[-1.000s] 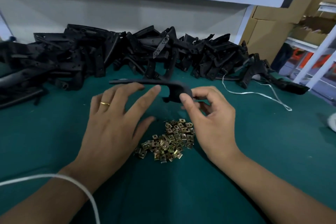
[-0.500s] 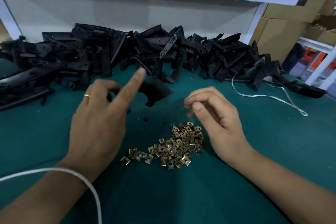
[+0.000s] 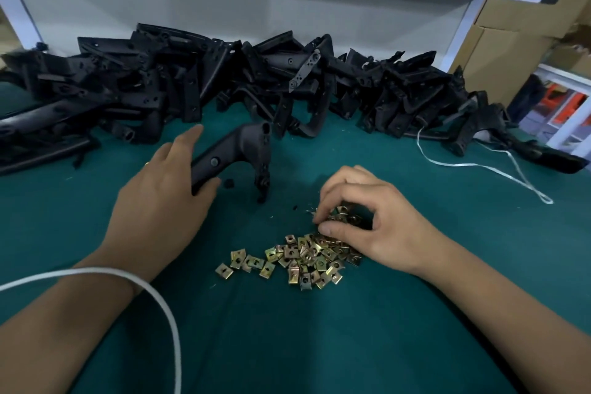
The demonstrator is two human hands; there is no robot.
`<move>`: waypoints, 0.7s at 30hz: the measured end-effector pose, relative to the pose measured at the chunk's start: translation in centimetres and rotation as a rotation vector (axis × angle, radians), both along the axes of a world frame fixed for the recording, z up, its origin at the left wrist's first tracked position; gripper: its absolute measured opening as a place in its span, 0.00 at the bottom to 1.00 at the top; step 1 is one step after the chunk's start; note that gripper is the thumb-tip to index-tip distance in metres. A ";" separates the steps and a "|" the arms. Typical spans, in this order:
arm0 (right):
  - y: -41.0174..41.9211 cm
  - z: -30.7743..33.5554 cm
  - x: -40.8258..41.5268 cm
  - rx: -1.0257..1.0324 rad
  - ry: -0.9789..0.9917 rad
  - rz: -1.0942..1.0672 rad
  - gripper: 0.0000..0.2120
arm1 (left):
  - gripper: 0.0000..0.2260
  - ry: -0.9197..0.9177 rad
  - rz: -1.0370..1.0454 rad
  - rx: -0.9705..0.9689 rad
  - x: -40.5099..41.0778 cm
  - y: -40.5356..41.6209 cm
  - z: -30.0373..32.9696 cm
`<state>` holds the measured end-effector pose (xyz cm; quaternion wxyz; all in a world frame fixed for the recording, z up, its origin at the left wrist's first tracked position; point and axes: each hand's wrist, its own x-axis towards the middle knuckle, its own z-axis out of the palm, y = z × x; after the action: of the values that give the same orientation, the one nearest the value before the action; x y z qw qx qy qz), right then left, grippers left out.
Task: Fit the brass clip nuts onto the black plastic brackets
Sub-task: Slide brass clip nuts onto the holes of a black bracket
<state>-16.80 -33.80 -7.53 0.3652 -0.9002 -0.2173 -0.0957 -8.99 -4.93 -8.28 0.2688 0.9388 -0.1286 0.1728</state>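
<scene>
1 bracket gripped, clip nuts being picked over.

A black plastic bracket (image 3: 238, 150) is held at its handle end by the left hand (image 3: 160, 198), its lower tip resting on the green table (image 3: 415, 313). The pile of brass clip nuts (image 3: 297, 259) is touched by the right hand (image 3: 371, 224), fingers curled onto it; whether 1 is pinched cannot be told.
</scene>
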 end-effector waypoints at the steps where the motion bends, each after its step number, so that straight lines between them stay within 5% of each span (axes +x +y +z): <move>1: -0.1 -0.1 0.1 0.049 0.010 -0.008 0.05 | 0.31 -0.002 0.003 0.004 0.0 0.0 0.0; 5: -0.5 -0.1 0.5 0.357 0.052 -0.071 0.08 | 0.27 -0.019 -0.012 0.002 0.1 0.0 0.0; 12: -0.7 0.2 0.9 0.873 0.127 -0.071 0.11 | 0.31 0.005 -0.220 -0.316 -1.1 0.0 0.4; 15: -0.7 0.3 1.0 0.944 0.168 -0.079 0.13 | 0.37 0.042 -0.313 -0.271 -1.4 -0.3 0.6; 21: -0.4 0.4 0.7 1.000 0.186 -0.109 0.10 | 0.32 0.033 -0.465 -0.047 -2.0 -1.0 0.7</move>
<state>-16.10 -34.16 -7.13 0.7634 -0.6302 -0.0642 -0.1262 -11.02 -5.89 -7.57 0.3252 0.8801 -0.3329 0.0937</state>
